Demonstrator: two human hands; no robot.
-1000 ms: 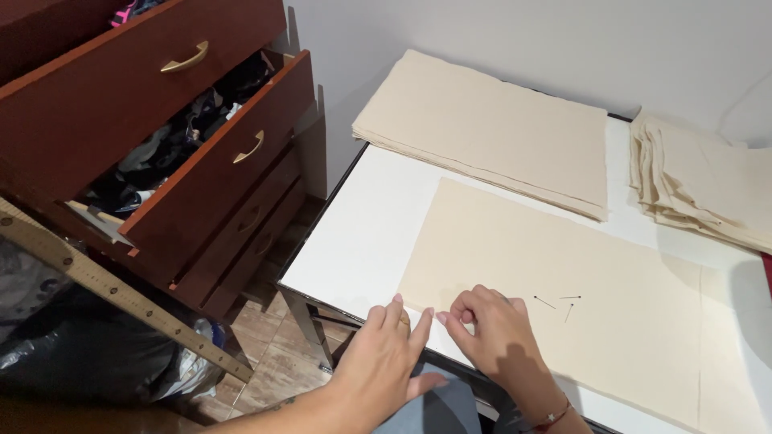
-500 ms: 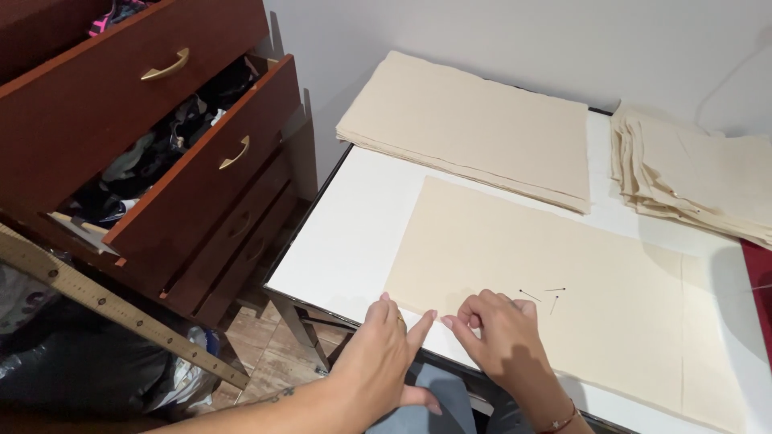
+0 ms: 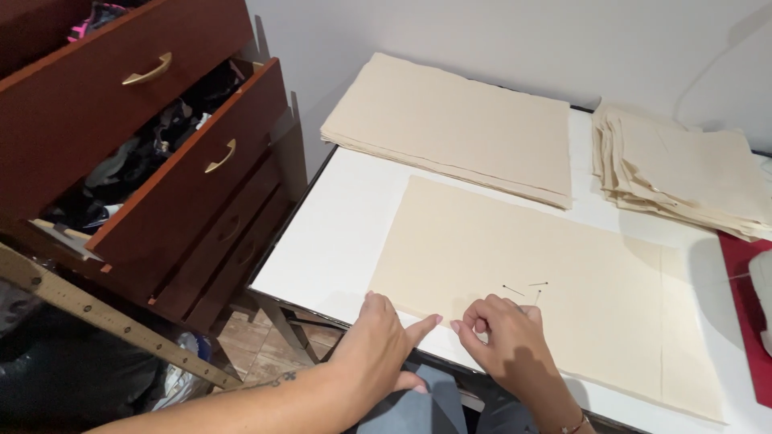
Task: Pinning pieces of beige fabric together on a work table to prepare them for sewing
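So the cream fabric panel (image 3: 555, 281) lies flat on the white table (image 3: 338, 241), its near edge running right along the table's front edge, which is probably why both hands work there: the edge is within easy reach. The right hand (image 3: 503, 341) sits on the near edge with fingers curled in and the fingertips drawn together, looks like it's pinching the cloth edge or something tiny, can't tell which. The left hand (image 3: 378, 350) rests flat beside it, index finger stretched out toward the right one, pressing the corner down so the cloth doesn't slide, I'd guess. Nothing is gripped in it.

Just past the right hand's knuckles a few pins (image 3: 524, 289) lie loose on the panel, close by for grabbing.

Further back there's a flat stack of the same cream fabric (image 3: 458, 120), and to the right a messier pile of folded pieces (image 3: 683, 165). Left of the table: a dark wood dresser (image 3: 161, 161) with drawers hanging open, clothes inside, and a long wooden ruler (image 3: 104, 317) leaning across below it.
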